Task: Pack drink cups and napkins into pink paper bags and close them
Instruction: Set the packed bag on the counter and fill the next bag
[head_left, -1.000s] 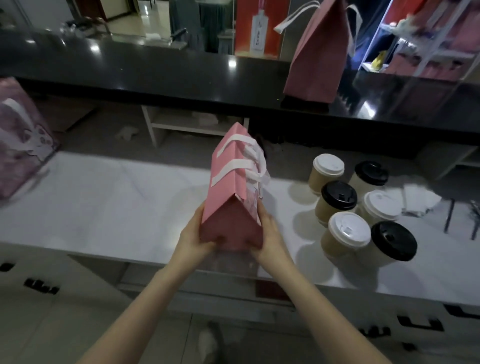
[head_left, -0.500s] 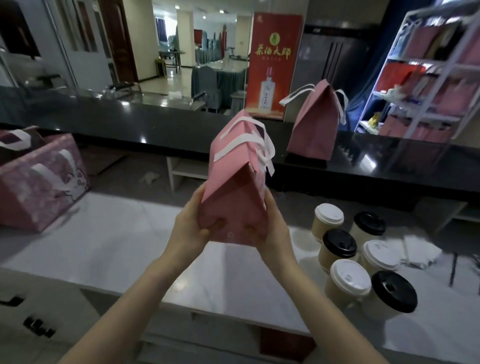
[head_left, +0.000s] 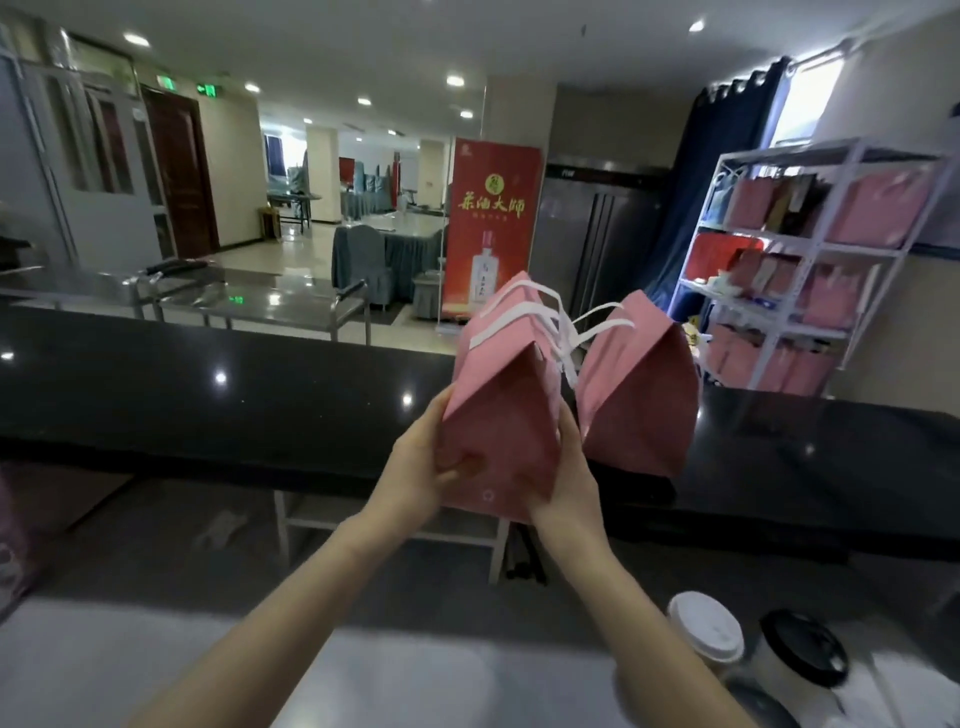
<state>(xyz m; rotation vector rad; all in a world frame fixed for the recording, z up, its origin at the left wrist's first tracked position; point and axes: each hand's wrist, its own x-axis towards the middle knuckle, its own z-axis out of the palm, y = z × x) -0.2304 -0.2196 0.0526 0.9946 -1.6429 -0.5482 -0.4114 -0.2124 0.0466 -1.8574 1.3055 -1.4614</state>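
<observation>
Pink closed bag (head_left: 498, 415) sits gripped by its base between left hand (head_left: 415, 473) and right hand (head_left: 571, 483), aloft at centre-frame. Best set it level on the black counter (head_left: 208, 405), at nine o'clock of the parked bag (head_left: 639, 400), handles (head_left: 522, 312) clear.

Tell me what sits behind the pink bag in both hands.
A second closed pink bag stands on the black counter behind it, to the right; farther back, a red banner. The held bag covers that bag's left edge and the banner's lower corner.
</observation>
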